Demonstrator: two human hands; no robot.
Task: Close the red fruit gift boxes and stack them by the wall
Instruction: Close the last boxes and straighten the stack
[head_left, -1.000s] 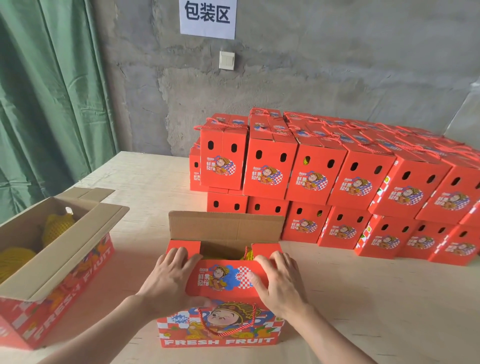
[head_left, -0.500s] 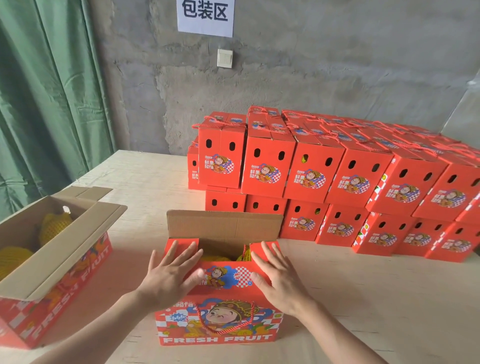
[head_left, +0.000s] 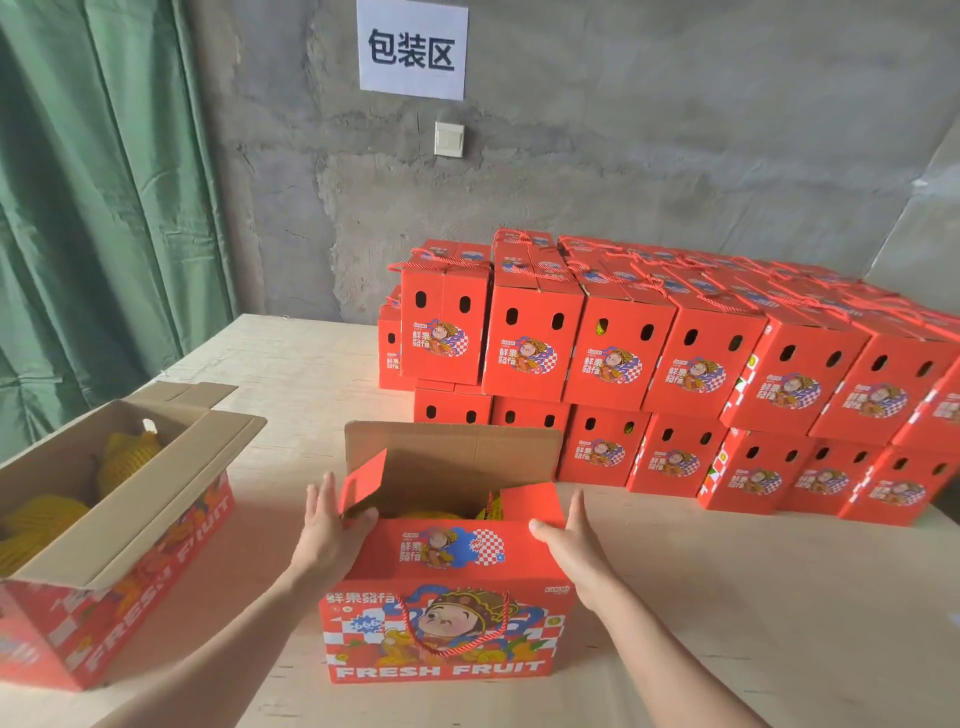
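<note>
Red gift box (head_left: 447, 587), lower centre of frame, unclosed: left hand (head_left: 327, 535) and right hand (head_left: 576, 545) flat against its ends, fingers straight, gripping nothing, presumably to fold end flaps (head_left: 363, 480) inward; stack (head_left: 701, 374) at right.

Soft, even daylight fills the picture. Shadows are faint, edges bend outward, and everything looks fairly sharp.

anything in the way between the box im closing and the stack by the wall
Nothing visible. Only bare table lies between the front box and the stack of closed boxes. The other open box sits off to the left, clear of that path. The front box's lid is not yet shut.
</note>
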